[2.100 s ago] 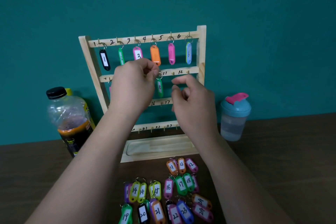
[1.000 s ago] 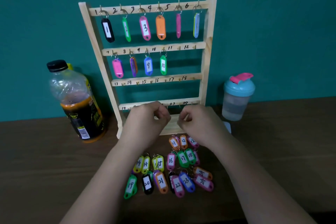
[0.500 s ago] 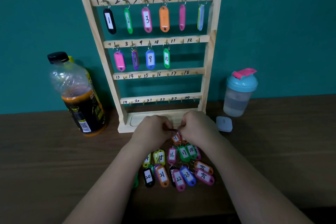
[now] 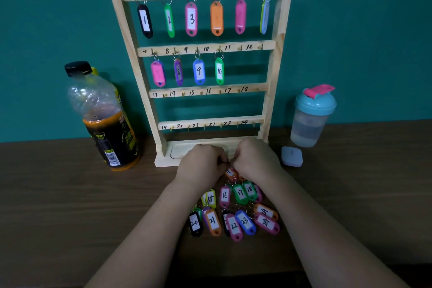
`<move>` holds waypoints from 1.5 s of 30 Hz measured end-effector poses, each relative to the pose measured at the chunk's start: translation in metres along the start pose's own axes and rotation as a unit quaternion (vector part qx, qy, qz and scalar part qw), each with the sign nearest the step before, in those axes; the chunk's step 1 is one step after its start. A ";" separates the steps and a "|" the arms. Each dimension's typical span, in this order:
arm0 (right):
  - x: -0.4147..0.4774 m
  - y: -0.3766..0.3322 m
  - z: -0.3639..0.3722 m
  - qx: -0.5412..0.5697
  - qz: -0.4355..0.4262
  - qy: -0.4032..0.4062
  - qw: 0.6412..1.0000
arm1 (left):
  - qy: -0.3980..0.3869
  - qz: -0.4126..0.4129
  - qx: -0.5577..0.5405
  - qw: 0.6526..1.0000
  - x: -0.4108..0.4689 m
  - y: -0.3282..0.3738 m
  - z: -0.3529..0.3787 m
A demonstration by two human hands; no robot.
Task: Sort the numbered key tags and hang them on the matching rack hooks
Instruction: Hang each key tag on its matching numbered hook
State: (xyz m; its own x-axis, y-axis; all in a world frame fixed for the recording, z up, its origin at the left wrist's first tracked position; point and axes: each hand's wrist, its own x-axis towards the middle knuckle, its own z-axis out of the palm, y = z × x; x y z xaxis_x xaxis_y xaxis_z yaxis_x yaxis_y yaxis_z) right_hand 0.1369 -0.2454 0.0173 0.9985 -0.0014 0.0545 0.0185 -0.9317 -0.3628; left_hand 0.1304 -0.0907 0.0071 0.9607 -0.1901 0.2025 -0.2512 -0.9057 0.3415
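A wooden rack (image 4: 273,91) with numbered hooks stands against the teal wall. Tags hang on hooks 1 to 6 in the top row and 7 to 10 in the second row, the green tag 10 (image 4: 219,71) last. The two lower rows carry no tags. Several loose tags lie on the table in front of it, among them 16 (image 4: 225,196), 17 (image 4: 240,193) and 21 (image 4: 212,221). My left hand (image 4: 201,163) and my right hand (image 4: 256,159) meet just above the orange tag 11 (image 4: 230,172), fingers curled on its ring.
A bottle with dark drink and a black cap (image 4: 105,119) stands left of the rack. A blue shaker cup with a pink lid (image 4: 312,117) stands on the right, a small grey case (image 4: 291,156) before it. The brown table (image 4: 70,206) runs to both sides.
Both hands came down from the second row, leaving tag 10 on its hook, and closed in on the orange tag 11 at the top of the pile.
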 end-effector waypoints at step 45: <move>0.001 -0.008 -0.004 0.005 0.001 -0.081 0.997 | 0.017 -0.012 -0.306 0.952 -0.019 -0.011 -0.080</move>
State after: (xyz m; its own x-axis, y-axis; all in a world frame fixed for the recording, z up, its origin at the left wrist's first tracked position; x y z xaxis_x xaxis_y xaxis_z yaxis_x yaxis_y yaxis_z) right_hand 0.1378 -0.2395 0.0238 0.9937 0.0554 -0.0975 0.0152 -0.9279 -0.3724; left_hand 0.1053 -0.0469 0.0729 0.9651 -0.1506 0.2143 -0.2617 -0.5175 0.8147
